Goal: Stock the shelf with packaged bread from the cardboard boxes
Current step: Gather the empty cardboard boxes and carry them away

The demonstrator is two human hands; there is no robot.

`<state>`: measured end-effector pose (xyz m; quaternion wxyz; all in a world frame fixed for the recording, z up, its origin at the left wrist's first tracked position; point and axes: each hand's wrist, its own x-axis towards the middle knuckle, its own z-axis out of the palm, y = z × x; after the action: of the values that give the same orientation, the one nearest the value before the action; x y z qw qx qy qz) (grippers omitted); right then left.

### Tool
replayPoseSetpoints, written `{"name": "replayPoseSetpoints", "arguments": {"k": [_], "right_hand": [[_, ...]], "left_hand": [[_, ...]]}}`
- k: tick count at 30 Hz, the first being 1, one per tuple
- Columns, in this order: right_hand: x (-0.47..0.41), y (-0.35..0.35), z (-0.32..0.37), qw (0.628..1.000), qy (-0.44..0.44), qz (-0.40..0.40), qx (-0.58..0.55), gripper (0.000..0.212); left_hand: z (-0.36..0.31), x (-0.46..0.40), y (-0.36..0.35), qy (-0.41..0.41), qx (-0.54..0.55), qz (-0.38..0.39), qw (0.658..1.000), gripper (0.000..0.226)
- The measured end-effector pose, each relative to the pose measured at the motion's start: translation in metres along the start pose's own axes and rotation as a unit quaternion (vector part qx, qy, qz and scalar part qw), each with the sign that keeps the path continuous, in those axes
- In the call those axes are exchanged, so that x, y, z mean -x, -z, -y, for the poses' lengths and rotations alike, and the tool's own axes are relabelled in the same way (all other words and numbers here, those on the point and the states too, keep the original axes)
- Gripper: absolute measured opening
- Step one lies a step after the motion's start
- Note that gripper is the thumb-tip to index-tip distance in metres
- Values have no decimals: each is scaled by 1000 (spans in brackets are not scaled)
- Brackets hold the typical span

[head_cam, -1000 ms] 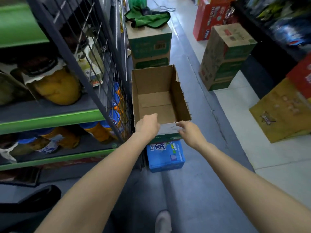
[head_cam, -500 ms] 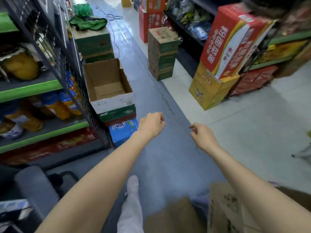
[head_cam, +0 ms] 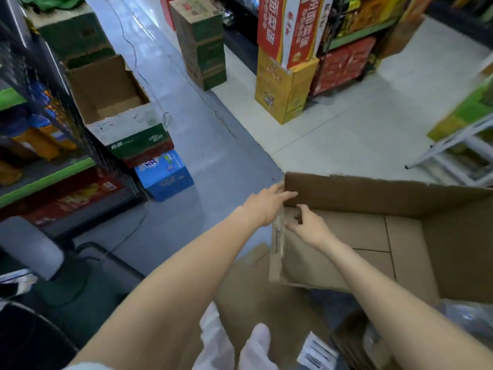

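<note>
A large open cardboard box [head_cam: 373,198] lies at the lower right, with only bare cardboard showing inside. My left hand [head_cam: 264,202] reaches with straight fingers to the box's near-left corner and touches its outer edge. My right hand [head_cam: 306,225] is inside that corner, fingers curled on the torn left wall with clear tape on it. A second open, empty cardboard box [head_cam: 106,86] sits atop stacked cartons beside the shelf [head_cam: 45,174] on the left. Packaged goods in blue and orange wrappers [head_cam: 45,129] fill the shelf behind a wire grid.
Stacked cartons stand along the aisle: green ones [head_cam: 202,41], yellow and red ones [head_cam: 285,76], a blue box [head_cam: 165,174] on the floor. A white metal frame [head_cam: 453,153] sits at right. Flat cardboard [head_cam: 248,284] lies under my feet. A grey stool [head_cam: 29,247] is at left.
My view has swung right, away from the empty box by the shelf. Both hands let go of that box and have moved down to the corner of the large box at lower right.
</note>
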<state>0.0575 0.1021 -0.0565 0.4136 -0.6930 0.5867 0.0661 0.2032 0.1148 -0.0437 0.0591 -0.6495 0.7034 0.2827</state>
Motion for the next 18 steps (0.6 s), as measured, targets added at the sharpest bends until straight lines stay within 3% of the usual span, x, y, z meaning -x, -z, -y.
{"name": "replayPoseSetpoints", "arguments": {"k": [2, 4, 6, 8, 11, 18], "right_hand": [[4, -6, -1, 998, 22, 2, -53, 62], [6, -8, 2, 994, 39, 25, -96, 61], [7, -11, 8, 995, 53, 58, -65, 63], [6, -17, 15, 995, 63, 72, -23, 53], [4, -20, 37, 995, 89, 54, -7, 45], [-18, -4, 99, 977, 199, 7, 79, 55]], "left_hand": [[-3, -3, -7, 29, -48, 2, 998, 69], [-4, -5, -9, 41, -79, -33, 996, 53], [-5, -4, -8, 41, -124, -66, 989, 37], [-3, -3, -6, 43, -163, -77, 983, 33], [9, 2, 2, 56, -166, -103, 979, 30], [61, 23, 44, 118, -169, -190, 960, 24]]}}
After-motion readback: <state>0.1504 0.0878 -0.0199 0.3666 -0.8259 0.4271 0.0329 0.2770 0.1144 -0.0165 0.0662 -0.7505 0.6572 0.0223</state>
